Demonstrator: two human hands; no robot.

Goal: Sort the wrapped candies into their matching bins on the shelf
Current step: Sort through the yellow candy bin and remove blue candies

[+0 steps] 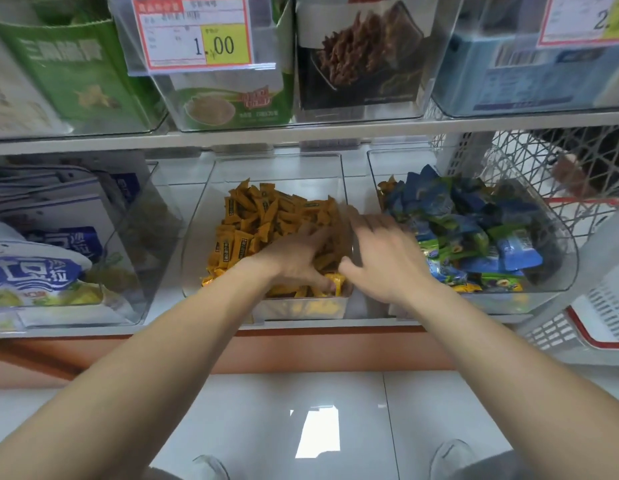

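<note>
Price tag (pixel 193 32) 1.00; left hand (pixel 294 261) among candies (pixel 263 216).

I see the lower shelf (pixel 76 331), white with an orange front strip, carrying three clear bins side by side: the left bin (pixel 141 237) of blue-and-white packets (pixel 41 271), the middle bin (pixel 276 168) of orange candies (pixel 259 216), and the right bin (pixel 560 258) of blue and green candies (pixel 467 223). The upper shelf (pixel 335 131) carries more clear bins (pixel 436 81) of boxed goods.
</note>
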